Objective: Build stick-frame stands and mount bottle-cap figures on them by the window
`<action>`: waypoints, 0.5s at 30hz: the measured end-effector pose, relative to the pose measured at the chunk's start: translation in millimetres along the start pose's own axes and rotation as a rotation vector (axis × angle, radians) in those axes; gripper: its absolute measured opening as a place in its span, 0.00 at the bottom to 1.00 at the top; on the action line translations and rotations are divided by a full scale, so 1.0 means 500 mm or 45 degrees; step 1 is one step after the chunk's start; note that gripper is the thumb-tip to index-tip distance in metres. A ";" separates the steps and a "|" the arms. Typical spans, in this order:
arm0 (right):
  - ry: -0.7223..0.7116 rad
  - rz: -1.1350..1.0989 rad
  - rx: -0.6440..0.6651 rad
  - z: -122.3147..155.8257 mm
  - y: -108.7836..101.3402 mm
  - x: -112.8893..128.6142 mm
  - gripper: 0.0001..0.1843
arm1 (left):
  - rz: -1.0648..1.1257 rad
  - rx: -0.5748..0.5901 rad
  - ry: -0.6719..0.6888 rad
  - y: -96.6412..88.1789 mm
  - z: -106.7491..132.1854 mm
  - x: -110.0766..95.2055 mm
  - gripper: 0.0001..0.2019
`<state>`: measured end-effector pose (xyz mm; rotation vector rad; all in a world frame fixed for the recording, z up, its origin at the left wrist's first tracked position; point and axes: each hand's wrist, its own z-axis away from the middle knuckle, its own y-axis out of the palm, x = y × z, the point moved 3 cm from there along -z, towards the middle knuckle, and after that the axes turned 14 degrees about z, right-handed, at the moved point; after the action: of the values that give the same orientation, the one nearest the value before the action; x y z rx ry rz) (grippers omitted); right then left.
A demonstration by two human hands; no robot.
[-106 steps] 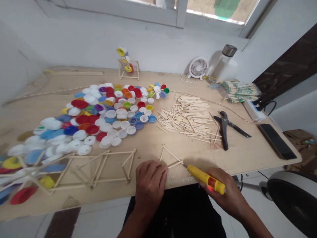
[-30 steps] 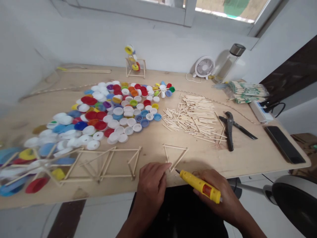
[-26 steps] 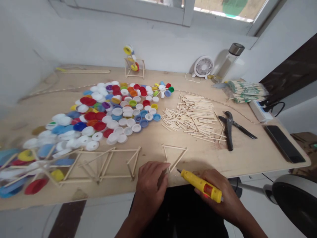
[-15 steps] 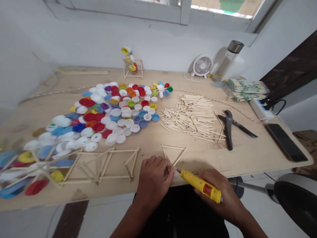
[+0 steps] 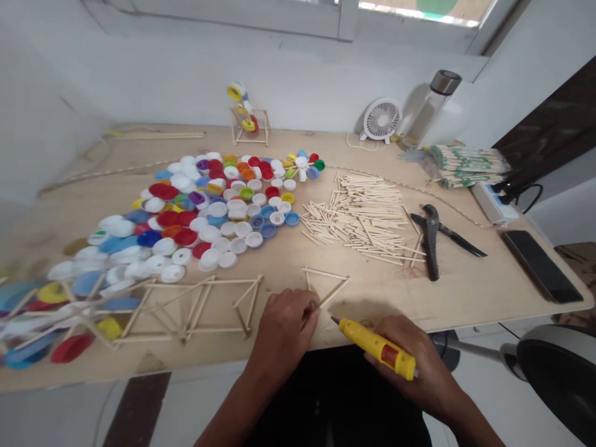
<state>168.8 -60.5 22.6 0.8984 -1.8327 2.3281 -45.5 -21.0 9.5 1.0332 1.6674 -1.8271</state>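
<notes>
My left hand point(image 5: 287, 323) is closed at the near corner of a small triangle of wooden sticks point(image 5: 336, 292) near the table's front edge; its fingertips pinch the sticks, and the joint itself is hidden. In my right hand point(image 5: 414, 351) is a yellow hot glue gun point(image 5: 375, 345), its nozzle pointing left toward that corner, a short gap away from the fingers. To the left of my left hand lies a longer stick frame point(image 5: 218, 332) with cross braces, its far left end over some bottle caps.
Many coloured bottle caps point(image 5: 209, 234) cover the left and middle. Beyond my hands lie a pile of short sticks point(image 5: 367, 214), black-handled cutters point(image 5: 431, 242) and a phone point(image 5: 540, 266). At the back stand a small fan point(image 5: 382, 120), a glass bottle point(image 5: 426, 115) and a cap-wheel model point(image 5: 250, 127).
The glue gun's nozzle and my left fingers have drawn apart; my left hand has shifted slightly left. The triangle stays nearly in place.
</notes>
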 end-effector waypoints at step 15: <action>-0.036 0.029 0.004 -0.018 0.003 0.027 0.09 | 0.112 0.010 -0.003 -0.010 -0.003 0.011 0.08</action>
<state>153.2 -57.2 26.5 0.9212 -1.8597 2.3442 -52.4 -17.7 8.2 1.0900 1.5894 -1.7794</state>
